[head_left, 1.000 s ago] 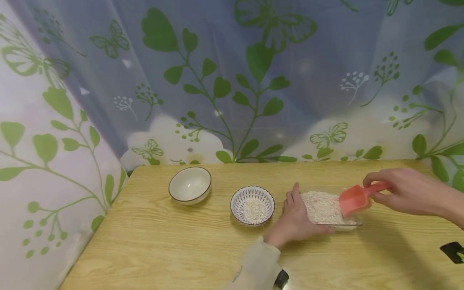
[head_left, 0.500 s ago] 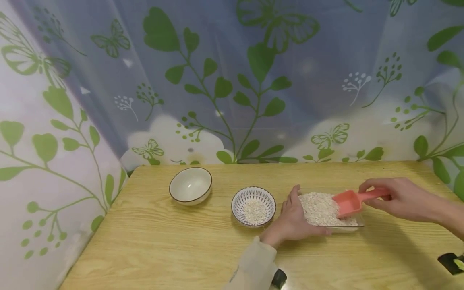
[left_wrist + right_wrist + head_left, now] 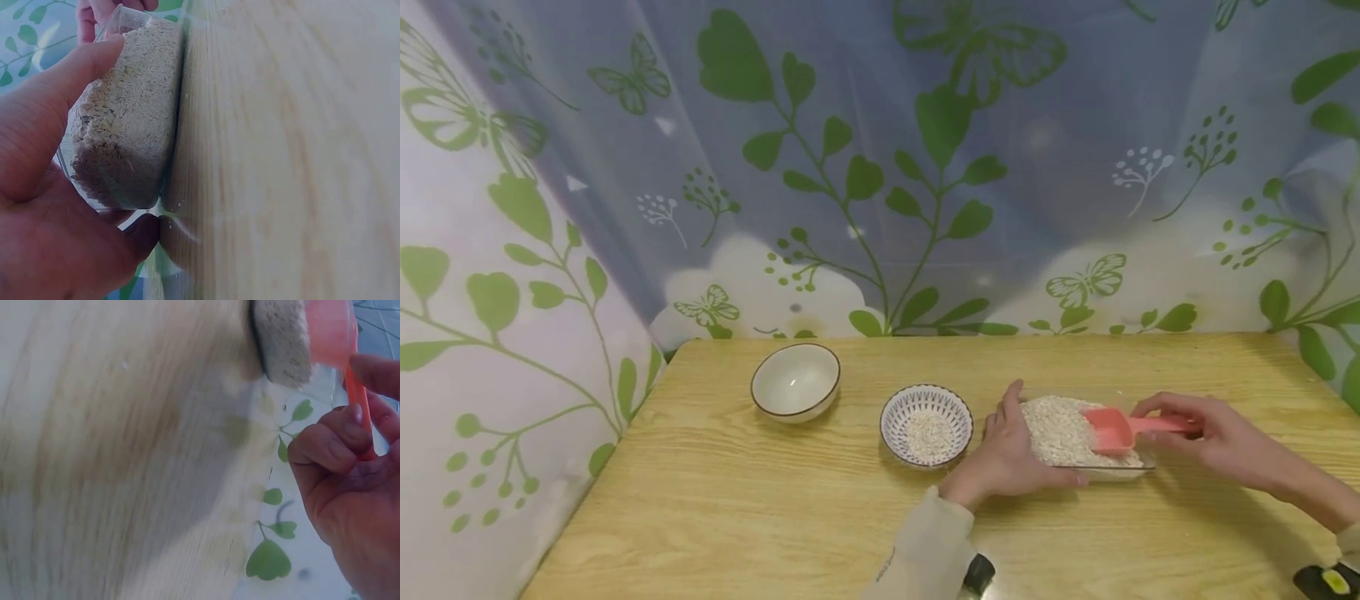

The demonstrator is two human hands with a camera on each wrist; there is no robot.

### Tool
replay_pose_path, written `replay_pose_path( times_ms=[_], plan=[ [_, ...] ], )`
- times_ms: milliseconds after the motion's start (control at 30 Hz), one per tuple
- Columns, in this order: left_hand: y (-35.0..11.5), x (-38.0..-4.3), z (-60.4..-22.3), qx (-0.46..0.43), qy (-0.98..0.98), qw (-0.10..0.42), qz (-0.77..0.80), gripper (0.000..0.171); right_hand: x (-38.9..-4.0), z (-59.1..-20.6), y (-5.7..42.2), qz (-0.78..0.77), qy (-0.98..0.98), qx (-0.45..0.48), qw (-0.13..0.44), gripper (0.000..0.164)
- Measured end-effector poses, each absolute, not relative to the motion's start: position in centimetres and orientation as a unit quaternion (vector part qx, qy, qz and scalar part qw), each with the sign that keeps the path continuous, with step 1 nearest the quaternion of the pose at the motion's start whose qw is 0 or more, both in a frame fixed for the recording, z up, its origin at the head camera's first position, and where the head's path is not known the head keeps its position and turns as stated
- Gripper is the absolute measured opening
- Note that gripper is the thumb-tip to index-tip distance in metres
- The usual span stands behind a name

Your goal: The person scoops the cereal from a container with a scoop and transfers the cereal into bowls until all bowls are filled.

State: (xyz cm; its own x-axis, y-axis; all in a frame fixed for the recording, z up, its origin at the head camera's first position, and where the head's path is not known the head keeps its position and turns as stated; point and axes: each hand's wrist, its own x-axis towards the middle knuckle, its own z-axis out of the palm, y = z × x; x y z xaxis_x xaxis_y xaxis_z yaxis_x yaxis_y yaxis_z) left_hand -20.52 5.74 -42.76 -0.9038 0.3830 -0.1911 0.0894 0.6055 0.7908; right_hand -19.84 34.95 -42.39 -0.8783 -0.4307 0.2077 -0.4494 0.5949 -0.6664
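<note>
Can't read the dark writing (image 3: 885, 569) on the left sleeve (image 3: 925, 542); too small. Since a second ago, lower and more to the left with the scoop (image 3: 1110, 431), now lying flatter in the oats (image 3: 1058, 427), in the right half of the box (image 3: 1108, 473). Same spots as before for the box and both bowls. Gripping the scoop's handle with the curled fingers of the right hand (image 3: 1213, 433). Holding the box's left end with the left hand (image 3: 1011, 458), with thumb along the front and fingers round the back. To be found on the right part of the bench (image 3: 700, 517): the box. Just left of the left hand, the small bowl (image 3: 892, 423) with some oats inside. Farther left, near the back left corner, the white bowl (image 3: 793, 382). Plain wood showing in front of the bowls, along the left edge, and in a strip between box and back edge.
</note>
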Motion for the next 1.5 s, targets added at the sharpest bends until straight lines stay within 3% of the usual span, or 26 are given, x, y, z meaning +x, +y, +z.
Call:
replay_pose_path(
  times_ms=[567, 1500],
  plan=[
    [5.8, -20.6, -42.7, 0.133, 0.884, 0.167, 0.415, 0.128, -19.3, -42.6, 32.8, 0.335, -0.917, 0.212, 0.044, 0.025],
    [5.8, -20.6, -42.7, 0.142, 0.874, 0.146, 0.442, 0.127, -18.4, -43.0, 35.4, 0.514, -0.852, 0.079, -0.065, 0.026]
  ],
)
